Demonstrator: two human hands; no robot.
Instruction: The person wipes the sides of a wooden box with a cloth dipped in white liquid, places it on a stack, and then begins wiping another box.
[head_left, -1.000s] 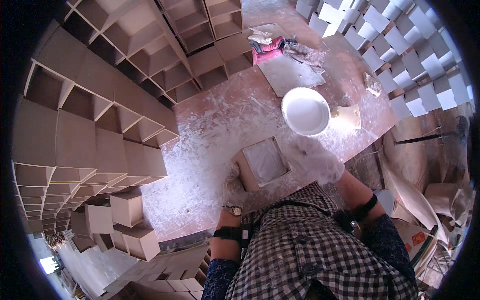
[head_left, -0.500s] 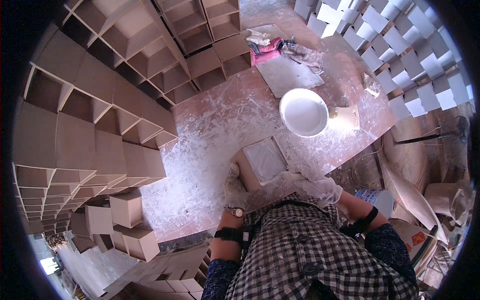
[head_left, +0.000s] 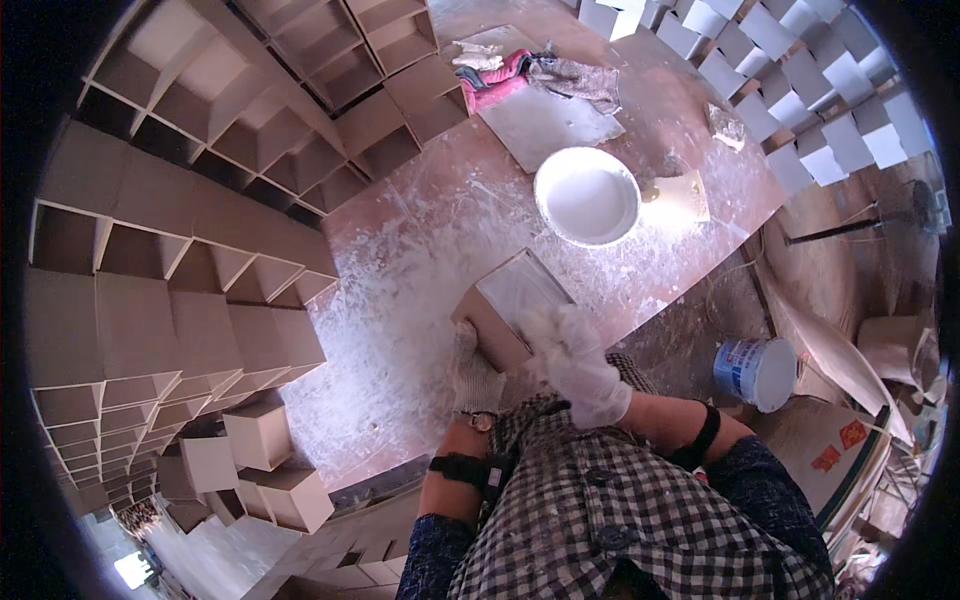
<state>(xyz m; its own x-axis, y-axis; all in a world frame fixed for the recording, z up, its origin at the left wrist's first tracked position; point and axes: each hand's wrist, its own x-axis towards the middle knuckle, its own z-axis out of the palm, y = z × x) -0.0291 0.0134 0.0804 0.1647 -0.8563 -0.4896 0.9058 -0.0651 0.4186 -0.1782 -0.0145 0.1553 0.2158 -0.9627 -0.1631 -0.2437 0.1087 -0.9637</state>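
Landmark: white bowl [head_left: 587, 195], round, white inside, standing on the counter [head_left: 400, 300]; all places below are read from it.
Square box: tan clay box [head_left: 510, 318], open-topped, pale whitish inside, tilted; below and a little left of the bowl, near the counter's near edge.
Left hand: gloved left hand [head_left: 470, 372], below-left of the bowl, fingers spread against the box's lower left side; it steadies the box rather than wrapping it. Watch on the wrist, dark strap further up the forearm.
Right hand: gloved right hand [head_left: 578, 362], straight below the bowl, fingers curled loosely over the box's near right rim; whether anything sits inside the palm cannot be told.
Counter surface: reddish-brown, streaked and smeared white, heaviest below and left of the bowl.
Sponge block: pale yellowish block [head_left: 683, 194] just right of the bowl, nearly touching its rim.
Flat board: grey board [head_left: 545, 118] above the bowl, with a pink cloth [head_left: 497, 82] and a grey rag [head_left: 580, 80] at its far end.
Stacked boxes: rows of like tan boxes [head_left: 200, 240] well left of the bowl; white-coated ones [head_left: 800, 110] to its upper right.
Bucket: small white bucket [head_left: 757, 372] on the floor, lower right of the bowl.
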